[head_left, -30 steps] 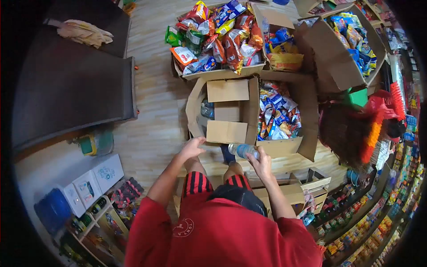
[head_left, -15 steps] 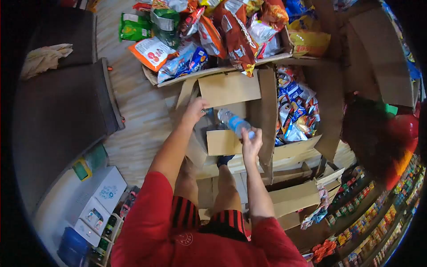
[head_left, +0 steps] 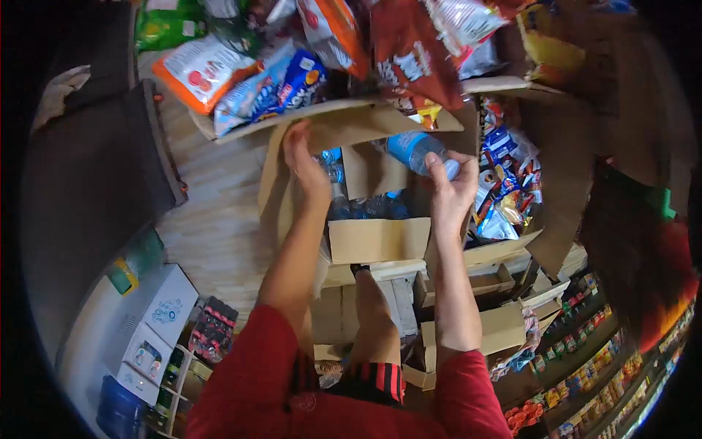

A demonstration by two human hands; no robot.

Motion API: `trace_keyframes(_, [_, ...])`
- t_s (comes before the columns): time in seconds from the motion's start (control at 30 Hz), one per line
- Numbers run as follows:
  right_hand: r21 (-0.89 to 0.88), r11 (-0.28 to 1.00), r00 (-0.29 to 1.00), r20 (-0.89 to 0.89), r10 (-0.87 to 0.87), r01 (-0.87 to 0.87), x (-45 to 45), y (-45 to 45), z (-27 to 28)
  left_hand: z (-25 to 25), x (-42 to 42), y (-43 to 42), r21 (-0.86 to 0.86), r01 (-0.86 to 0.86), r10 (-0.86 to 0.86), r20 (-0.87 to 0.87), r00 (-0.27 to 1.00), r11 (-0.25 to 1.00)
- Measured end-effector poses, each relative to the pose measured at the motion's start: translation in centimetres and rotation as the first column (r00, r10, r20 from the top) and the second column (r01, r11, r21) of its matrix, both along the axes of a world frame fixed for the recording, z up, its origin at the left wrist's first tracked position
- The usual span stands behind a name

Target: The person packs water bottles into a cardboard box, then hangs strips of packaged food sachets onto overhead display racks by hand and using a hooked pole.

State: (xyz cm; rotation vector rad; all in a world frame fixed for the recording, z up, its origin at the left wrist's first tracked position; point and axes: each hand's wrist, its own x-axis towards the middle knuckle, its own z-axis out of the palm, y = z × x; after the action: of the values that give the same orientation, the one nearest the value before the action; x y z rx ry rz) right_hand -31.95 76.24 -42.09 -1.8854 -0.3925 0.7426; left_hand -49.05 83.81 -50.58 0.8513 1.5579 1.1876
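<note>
My right hand (head_left: 455, 175) grips the base end of a clear plastic bottle (head_left: 413, 150) with a blue label. The bottle lies tilted over an open cardboard box (head_left: 379, 240), its far end near the box's back flap. Inside the box are several bottles (head_left: 376, 206), some with blue labels or caps, around a raised inner flap (head_left: 365, 172). My left hand (head_left: 301, 157) is at the box's left side by the side flap, fingers somewhat blurred and extended, with nothing visible in them.
Behind the box, a carton (head_left: 292, 113) overflows with snack bags. To the right stands a box of blue and red packets (head_left: 504, 186). A dark panel (head_left: 95, 175) is at left. Shelves of small goods (head_left: 585, 358) line the lower right; a white appliance (head_left: 157, 329) stands lower left.
The view has moved closer to the boxes. My right hand has brought the bottle forward over the bottle box. My left hand has moved forward to its left flap.
</note>
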Motion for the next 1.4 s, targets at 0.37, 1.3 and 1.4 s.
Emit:
trace_keyframes(0.37, [0.100, 0.993, 0.971, -0.234, -0.043, 0.068, -3.0, 1.3, -8.2, -17.1, -0.7, -10.7, -0.706, 0.386, -0.456, 0.101, 0.884, 0.594])
trace_keyframes(1.3, [-0.865, 0.364, 0.476, 0.173, 0.862, -0.345, -0.5, -6.1, -7.5, 2.4, 2.0, -20.6, -0.458, 0.844, -0.935, -0.329, 0.130, 0.279])
trace_keyframes(1.4, [-0.685, 0.699, 0.540, 0.517, 0.664, -0.203, -3.6, -8.8, -4.0, 2.3, 1.9, -22.8, -0.481, 0.815, -0.919, -0.364, 0.150, 0.324])
